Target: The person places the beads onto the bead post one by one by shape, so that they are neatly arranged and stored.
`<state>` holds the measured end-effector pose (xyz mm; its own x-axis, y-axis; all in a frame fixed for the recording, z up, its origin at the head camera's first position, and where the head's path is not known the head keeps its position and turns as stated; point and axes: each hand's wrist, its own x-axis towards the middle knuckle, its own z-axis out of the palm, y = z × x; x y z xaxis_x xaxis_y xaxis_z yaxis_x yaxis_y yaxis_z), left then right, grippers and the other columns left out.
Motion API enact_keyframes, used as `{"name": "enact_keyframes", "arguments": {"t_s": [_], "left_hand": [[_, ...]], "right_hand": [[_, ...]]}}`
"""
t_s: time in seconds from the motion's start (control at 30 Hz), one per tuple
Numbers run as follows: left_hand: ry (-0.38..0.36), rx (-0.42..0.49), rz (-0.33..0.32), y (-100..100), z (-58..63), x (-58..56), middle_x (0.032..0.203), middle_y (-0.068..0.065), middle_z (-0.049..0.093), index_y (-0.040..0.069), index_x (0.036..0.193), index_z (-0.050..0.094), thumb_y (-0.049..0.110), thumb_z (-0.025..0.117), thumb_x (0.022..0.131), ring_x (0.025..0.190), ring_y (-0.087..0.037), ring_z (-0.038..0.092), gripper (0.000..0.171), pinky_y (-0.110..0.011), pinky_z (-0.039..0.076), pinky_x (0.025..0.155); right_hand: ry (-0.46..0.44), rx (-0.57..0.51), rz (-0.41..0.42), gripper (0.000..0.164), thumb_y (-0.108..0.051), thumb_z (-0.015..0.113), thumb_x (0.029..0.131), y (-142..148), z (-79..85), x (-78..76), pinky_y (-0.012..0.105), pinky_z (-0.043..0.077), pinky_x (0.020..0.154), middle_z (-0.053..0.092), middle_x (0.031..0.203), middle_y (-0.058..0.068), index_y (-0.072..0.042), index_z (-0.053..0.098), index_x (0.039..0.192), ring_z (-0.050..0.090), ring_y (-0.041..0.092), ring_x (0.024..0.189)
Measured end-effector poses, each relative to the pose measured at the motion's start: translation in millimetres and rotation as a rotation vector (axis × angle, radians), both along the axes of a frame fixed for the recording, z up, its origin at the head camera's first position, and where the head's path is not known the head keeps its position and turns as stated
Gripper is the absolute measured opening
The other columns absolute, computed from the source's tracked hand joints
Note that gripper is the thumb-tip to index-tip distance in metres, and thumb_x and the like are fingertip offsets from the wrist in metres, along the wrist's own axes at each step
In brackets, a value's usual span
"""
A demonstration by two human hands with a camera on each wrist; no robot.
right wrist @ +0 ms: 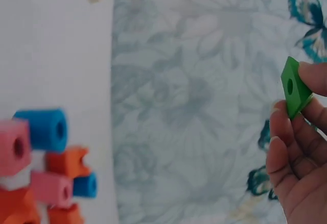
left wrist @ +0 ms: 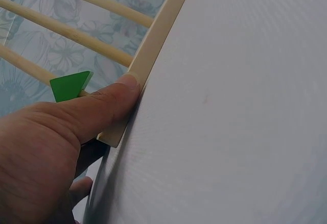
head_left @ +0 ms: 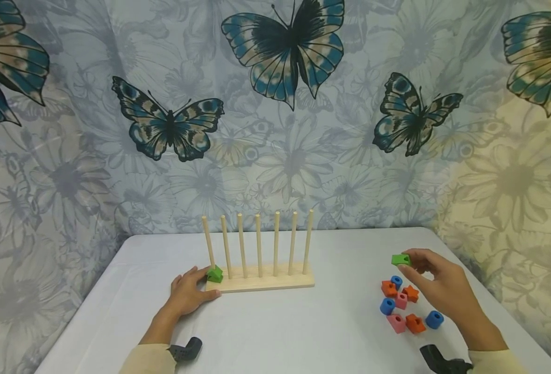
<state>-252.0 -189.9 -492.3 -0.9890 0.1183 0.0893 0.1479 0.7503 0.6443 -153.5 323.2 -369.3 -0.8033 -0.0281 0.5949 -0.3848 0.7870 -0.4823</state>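
A wooden peg rack (head_left: 275,283) with several upright pegs stands on the table. On its leftmost peg, down at the base, sits a green bead (head_left: 215,274), which looks triangular in the left wrist view. My left hand (head_left: 187,292) grips that end of the rack, its thumb (left wrist: 115,99) along the front of the base and the other fingers partly hidden behind. Over at the right, my right hand (head_left: 441,280) pinches a second green bead (right wrist: 295,88) between thumb and fingers. Its hole shows in the right wrist view. This bead is held above the loose beads.
Below my right hand lie several loose beads: blue cylinders (head_left: 388,306), orange star-like ones (head_left: 415,324) and pink ones (head_left: 396,323). White cloth covers the table (head_left: 303,332). A butterfly-print curtain (head_left: 294,171) hangs behind its far edge.
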Motion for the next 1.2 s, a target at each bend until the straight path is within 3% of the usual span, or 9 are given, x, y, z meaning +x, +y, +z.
{"name": "enact_keyframes", "arguments": {"t_s": [0.27, 0.57, 0.87, 1.2], "left_hand": [[0.01, 0.011, -0.007, 0, 1.8, -0.6, 0.14, -0.02, 0.049, 0.004, 0.137, 0.054, 0.039, 0.083, 0.074, 0.137, -0.042, 0.027, 0.078, -0.058, 0.002, 0.109], [0.009, 0.009, -0.006, 0, 1.6, 0.3, 0.139, -0.02, 0.049, 0.004, 0.137, 0.054, 0.039, 0.083, 0.074, 0.137, -0.042, 0.027, 0.078, -0.059, 0.002, 0.109], [0.011, -0.003, 0.001, -2, 2.1, 0.8, 0.14, -0.02, 0.048, 0.005, 0.137, 0.054, 0.037, 0.083, 0.074, 0.137, -0.042, 0.027, 0.077, -0.06, 0.003, 0.108], [0.015, -0.004, -0.011, 0, 1.7, 1.1, 0.139, -0.02, 0.049, 0.005, 0.137, 0.054, 0.039, 0.082, 0.075, 0.137, -0.043, 0.026, 0.077, -0.06, 0.003, 0.108]], "right_hand": [[0.113, -0.046, 0.21, 0.031, 0.008, 0.074, 0.08, -34, 30.8, -9.0, 0.01, 0.047, 0.074, 0.066, 0.087, -0.001, -0.002, 0.066, 0.108, 0.06, 0.005, 0.079], [0.172, -0.093, 0.348, 0.037, 0.016, 0.074, 0.074, -74, 61.6, -18.5, 0.013, 0.049, 0.077, 0.067, 0.09, 0.003, 0.001, 0.067, 0.108, 0.061, 0.01, 0.08], [0.122, -0.141, 0.434, 0.031, 0.009, 0.071, 0.082, -110, 87.8, -24.5, 0.018, 0.051, 0.079, 0.067, 0.091, 0.003, 0.001, 0.066, 0.111, 0.061, 0.012, 0.081], [0.091, -0.231, 0.54, 0.025, 0.007, 0.071, 0.084, -150, 93.3, -44.8, 0.024, 0.053, 0.076, 0.068, 0.095, 0.007, 0.004, 0.065, 0.109, 0.063, 0.018, 0.08]]}}
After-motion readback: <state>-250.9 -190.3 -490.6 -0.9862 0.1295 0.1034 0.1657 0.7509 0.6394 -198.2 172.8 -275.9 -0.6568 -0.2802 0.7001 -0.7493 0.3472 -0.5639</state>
